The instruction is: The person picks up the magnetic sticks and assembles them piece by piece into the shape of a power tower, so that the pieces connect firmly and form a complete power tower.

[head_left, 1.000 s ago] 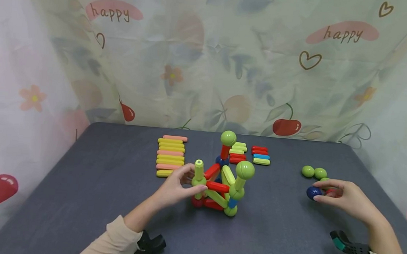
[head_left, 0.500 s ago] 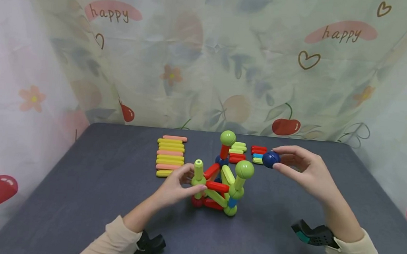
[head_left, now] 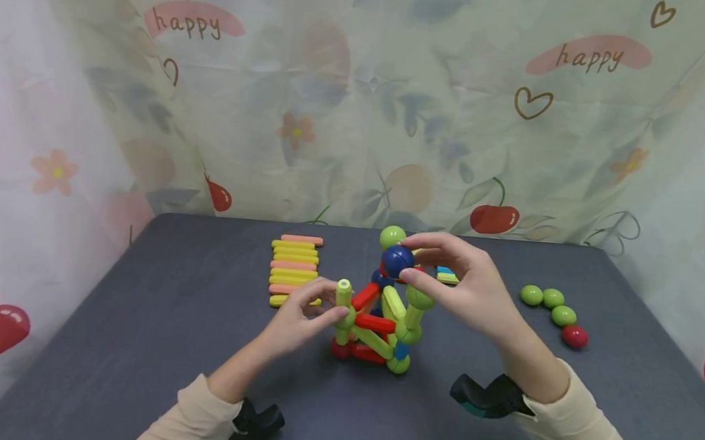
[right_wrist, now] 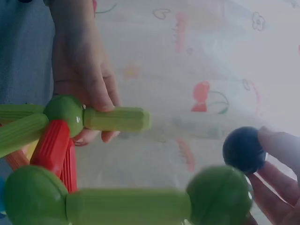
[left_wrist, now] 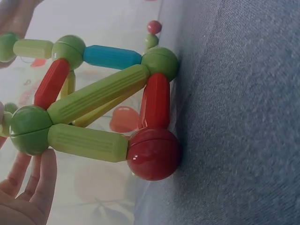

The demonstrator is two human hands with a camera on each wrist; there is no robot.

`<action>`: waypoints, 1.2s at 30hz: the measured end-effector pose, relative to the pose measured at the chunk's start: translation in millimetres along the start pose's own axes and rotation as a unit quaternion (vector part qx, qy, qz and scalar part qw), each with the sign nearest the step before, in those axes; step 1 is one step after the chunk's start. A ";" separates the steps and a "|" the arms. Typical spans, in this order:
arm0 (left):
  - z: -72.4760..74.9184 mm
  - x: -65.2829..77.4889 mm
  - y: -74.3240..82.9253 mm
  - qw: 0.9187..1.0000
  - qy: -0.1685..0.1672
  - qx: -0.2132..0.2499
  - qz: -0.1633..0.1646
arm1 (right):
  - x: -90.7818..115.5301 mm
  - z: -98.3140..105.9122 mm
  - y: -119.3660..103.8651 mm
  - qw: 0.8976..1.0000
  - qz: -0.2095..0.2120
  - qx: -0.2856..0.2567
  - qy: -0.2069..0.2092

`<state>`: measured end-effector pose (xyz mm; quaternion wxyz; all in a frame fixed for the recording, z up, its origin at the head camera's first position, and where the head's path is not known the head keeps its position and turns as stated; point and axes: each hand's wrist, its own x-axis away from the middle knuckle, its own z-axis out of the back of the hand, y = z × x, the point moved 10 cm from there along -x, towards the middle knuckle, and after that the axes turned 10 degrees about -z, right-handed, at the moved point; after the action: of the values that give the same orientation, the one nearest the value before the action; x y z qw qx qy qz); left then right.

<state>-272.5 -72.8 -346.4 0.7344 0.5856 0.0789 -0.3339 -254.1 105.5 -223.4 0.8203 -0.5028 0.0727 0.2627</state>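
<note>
A frame of magnetic building rods and balls (head_left: 375,324) stands mid-table, in green, red, blue and yellow. My left hand (head_left: 301,316) grips its left corner, thumb and fingers about the green ball (left_wrist: 30,129) and the base of an upright green rod (head_left: 343,293). That rod's top end is bare. My right hand (head_left: 472,285) pinches a dark blue ball (head_left: 397,261) in the air above the frame, right of the bare rod and apart from it. Green balls cap two other uprights; the right hand partly hides the nearer cap (right_wrist: 220,194) in the head view.
Yellow and pink rods (head_left: 294,265) lie in a column at the back left. Behind the right hand are short rods (head_left: 447,277), mostly hidden. Several green balls (head_left: 553,298) and a red ball (head_left: 575,336) lie to the right on the dark table (head_left: 131,341).
My right hand has lifted the dark blue ball from the group at the right and carried it left, over the frame. My left hand has stayed at the corner.
</note>
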 end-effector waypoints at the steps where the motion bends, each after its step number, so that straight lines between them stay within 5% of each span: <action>1: -0.3 0.1 0.8 1.000 0.002 0.001 -0.005 | -1.5 -3.7 -1.6 1.000 -0.002 0.013 -0.003; 12: -12.8 0.1 6.3 1.000 -0.001 0.011 -0.012 | -7.1 -30.9 -14.6 0.993 0.044 0.098 -0.050; 26: -15.5 -0.2 5.7 1.000 0.005 -0.001 0.009 | -6.0 -45.2 -11.6 0.976 0.033 0.196 -0.088; 36: -14.8 1.5 7.1 1.000 -0.007 0.007 -0.005 | -1.8 -34.6 -17.6 0.977 0.067 0.178 -0.093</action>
<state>-263.2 -59.2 -345.9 0.7292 0.5879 0.0744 -0.3421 -241.7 68.7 -225.6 0.8803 -0.3165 0.0754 0.3452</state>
